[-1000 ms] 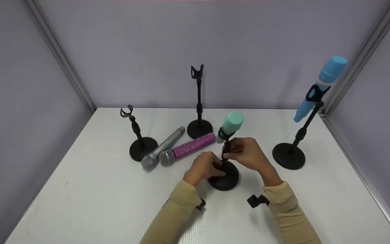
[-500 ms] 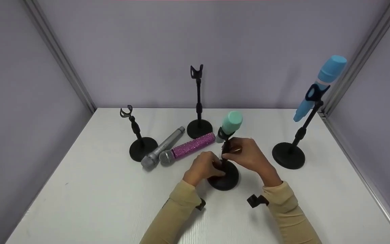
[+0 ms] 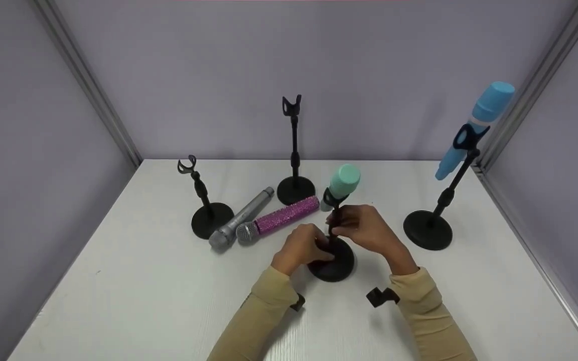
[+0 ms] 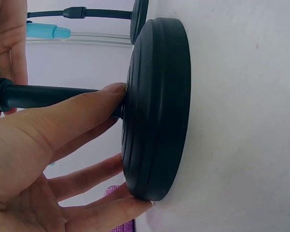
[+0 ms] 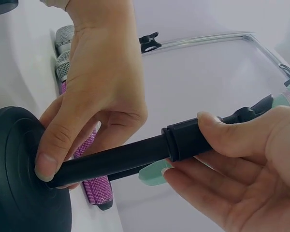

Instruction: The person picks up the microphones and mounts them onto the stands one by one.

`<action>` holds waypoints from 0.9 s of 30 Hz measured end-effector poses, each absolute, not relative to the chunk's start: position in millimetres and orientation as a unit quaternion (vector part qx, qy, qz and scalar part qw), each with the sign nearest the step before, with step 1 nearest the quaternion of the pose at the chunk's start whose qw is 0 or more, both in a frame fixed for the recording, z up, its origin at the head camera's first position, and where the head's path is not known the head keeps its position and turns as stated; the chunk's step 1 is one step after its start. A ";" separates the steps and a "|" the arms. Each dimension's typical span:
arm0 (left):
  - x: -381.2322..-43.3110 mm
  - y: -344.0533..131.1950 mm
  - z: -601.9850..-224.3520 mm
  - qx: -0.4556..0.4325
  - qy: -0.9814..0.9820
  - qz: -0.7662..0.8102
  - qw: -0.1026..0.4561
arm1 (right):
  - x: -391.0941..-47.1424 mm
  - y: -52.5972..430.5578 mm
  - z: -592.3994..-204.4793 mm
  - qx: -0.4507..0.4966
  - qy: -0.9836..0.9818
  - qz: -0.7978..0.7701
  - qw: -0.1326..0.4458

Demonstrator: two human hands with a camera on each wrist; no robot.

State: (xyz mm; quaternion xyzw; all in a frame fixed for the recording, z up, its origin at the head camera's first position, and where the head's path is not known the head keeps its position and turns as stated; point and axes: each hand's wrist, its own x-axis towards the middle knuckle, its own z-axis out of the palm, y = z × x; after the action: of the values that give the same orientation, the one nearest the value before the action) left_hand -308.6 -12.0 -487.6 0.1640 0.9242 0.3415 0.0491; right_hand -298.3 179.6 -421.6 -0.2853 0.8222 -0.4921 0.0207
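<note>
A black microphone stand (image 3: 336,271) stands upright on the white table, a mint-green microphone (image 3: 345,181) tilted in its clip. Low on its pole, my left hand (image 3: 300,246) holds the stand; the thumb lies where the pole meets the round base (image 4: 159,111), and other fingers touch the base's rim. Higher up, my right hand (image 3: 368,229) grips the pole's thicker collar (image 5: 186,140) between thumb and fingers. A pink glittery microphone (image 3: 286,216) and a silver microphone (image 3: 241,220) lie side by side just left of the hands.
Two black stands with bare clips, a left stand (image 3: 210,218) and a taller back stand (image 3: 295,188), are behind the lying microphones. At right, another stand (image 3: 428,230) bears a tilted blue microphone (image 3: 489,108). Grey panels (image 3: 219,75) enclose the table's back and sides.
My right hand's fingers have shifted slightly around the pole. My left hand, the stand and the microphones keep their places.
</note>
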 end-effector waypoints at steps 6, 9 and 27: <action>-308.8 -11.8 -488.0 0.168 0.923 0.343 0.044 | -297.7 178.8 -423.5 -0.279 0.825 -0.492 -0.006; -309.3 -12.1 -488.8 0.174 0.923 0.340 0.038 | -297.2 177.1 -423.2 -0.274 0.830 -0.486 -0.019; -308.4 -12.5 -489.8 0.169 0.922 0.348 0.031 | -292.9 170.0 -419.9 -0.234 0.859 -0.451 -0.057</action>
State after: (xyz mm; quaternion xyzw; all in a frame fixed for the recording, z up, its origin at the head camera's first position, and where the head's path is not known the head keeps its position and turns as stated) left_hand -308.4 -12.5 -489.8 0.1686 0.9217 0.3480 0.0310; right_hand -292.9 170.0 -419.9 -0.2344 0.8594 -0.4507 -0.0572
